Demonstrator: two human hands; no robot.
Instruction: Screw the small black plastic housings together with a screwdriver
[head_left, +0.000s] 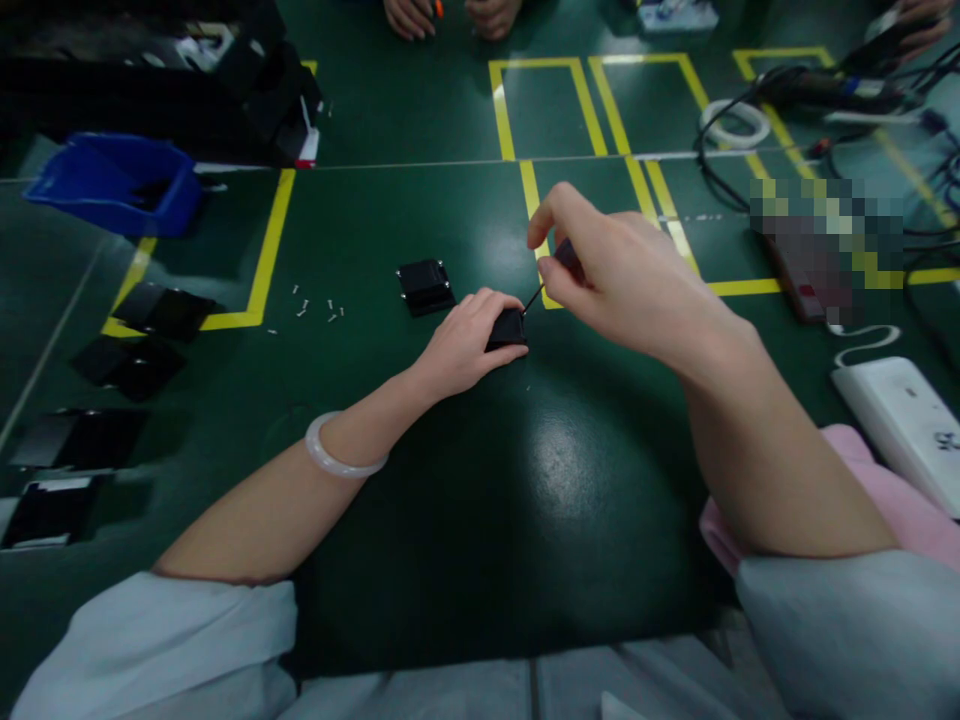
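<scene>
- Your left grip [469,335] is closed around a small black block [508,327], thumb along the near side and fingers over the far side, on the worktop [450,480] in front of you.
- Your right grip [619,270] is curled tight about the dark handle of a screwdriver [533,298], whose thin shaft slants down to the block's right end.
- You look to be partway through, driving at one corner; your fingers cover too much to tell how many corners are done.
- Just beyond your left hand, a second black block [425,287] has bright screw heads at its corners; you cannot tell how tight they are.
- Loose screws [330,304] lie scattered to your left, apparently unused so far, as do four flat dark pieces [165,308] in a column.
- Both blocks are boxy and dark; the screws are slim, silvery, likely metal.
- The flat pieces gleam smoothly, the blue bin [176,205] looks like moulded plastic, and the green worktop has a soft sheen.
</scene>
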